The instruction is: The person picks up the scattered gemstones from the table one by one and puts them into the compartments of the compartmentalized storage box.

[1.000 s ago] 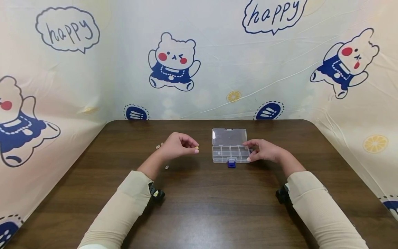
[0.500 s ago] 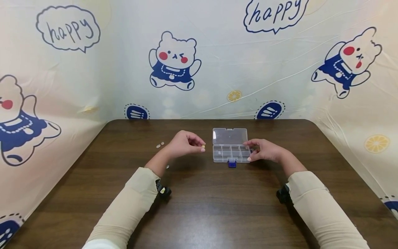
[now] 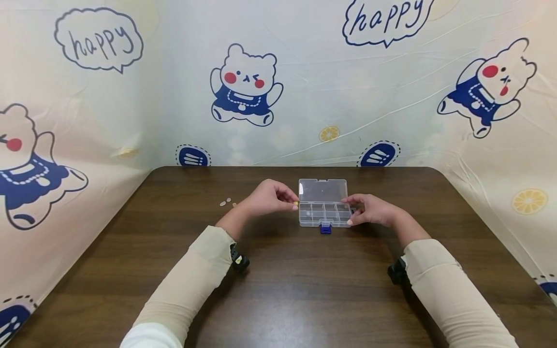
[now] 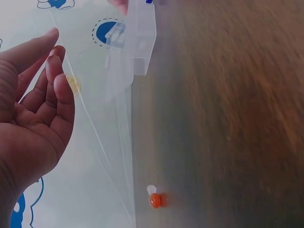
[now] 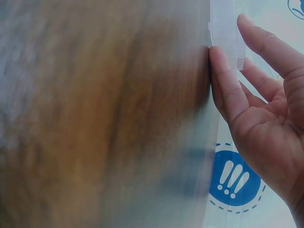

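Note:
A clear plastic compartment box stands with its lid raised at the back and a blue latch at the front. My left hand pinches a small yellow piece between thumb and fingertips, right at the box's left end. In the left wrist view the fingers hide that piece. At the other end, my right hand holds the box's right side, thumb low at the front corner and fingers farther back. One small pale piece shows in a left compartment.
Several small pieces lie on the brown table left of the box, partly behind my left wrist. The left wrist view shows an orange-red piece beside a whitish one. A printed cloth hangs behind the table.
My left hand has moved right with the yellow piece, from well left of the box to its left end. The right hand and box stay in place.

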Action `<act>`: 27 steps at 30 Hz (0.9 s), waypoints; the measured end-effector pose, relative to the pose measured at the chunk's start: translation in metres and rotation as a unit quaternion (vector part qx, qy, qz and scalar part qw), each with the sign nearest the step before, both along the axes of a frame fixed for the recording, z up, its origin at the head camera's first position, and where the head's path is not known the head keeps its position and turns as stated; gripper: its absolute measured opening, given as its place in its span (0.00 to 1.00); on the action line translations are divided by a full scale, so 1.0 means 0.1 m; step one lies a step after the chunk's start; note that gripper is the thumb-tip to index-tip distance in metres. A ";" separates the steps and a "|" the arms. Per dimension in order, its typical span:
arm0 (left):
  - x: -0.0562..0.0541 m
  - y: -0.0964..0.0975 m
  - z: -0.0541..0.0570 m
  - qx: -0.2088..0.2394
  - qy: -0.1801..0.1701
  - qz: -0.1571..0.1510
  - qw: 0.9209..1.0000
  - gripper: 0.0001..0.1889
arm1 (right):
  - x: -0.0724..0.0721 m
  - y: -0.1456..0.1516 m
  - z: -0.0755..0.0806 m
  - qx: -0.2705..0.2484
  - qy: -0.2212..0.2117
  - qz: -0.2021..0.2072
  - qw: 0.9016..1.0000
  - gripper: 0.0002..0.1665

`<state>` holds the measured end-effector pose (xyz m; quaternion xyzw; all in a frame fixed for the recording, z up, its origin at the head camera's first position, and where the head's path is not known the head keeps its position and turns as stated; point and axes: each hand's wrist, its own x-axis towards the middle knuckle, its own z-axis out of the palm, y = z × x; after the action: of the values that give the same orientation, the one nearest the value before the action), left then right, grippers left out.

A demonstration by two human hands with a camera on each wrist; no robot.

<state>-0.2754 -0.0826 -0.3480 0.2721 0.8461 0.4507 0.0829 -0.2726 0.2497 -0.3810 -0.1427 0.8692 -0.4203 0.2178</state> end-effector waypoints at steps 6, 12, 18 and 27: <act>-0.05 0.09 0.02 -0.014 -0.003 -0.012 1.000 0.08 | -0.02 0.01 -0.02 -0.001 -0.002 -0.001 1.000 0.45; -0.11 0.17 0.05 -0.024 -0.002 -0.020 1.000 0.06 | -0.02 0.01 -0.02 0.000 -0.002 -0.003 1.000 0.45; -0.18 0.24 0.04 -0.037 -0.002 -0.037 0.999 0.06 | -0.02 0.01 -0.02 0.004 0.002 -0.001 1.000 0.45; -0.28 0.38 0.06 -0.080 0.018 -0.061 0.995 0.06 | -0.02 0.00 -0.01 0.010 0.013 0.007 1.000 0.46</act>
<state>-0.3030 -0.0451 -0.3415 0.3241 0.8626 0.3705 0.1167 -0.2745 0.2493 -0.3816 -0.1522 0.8752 -0.4078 0.2111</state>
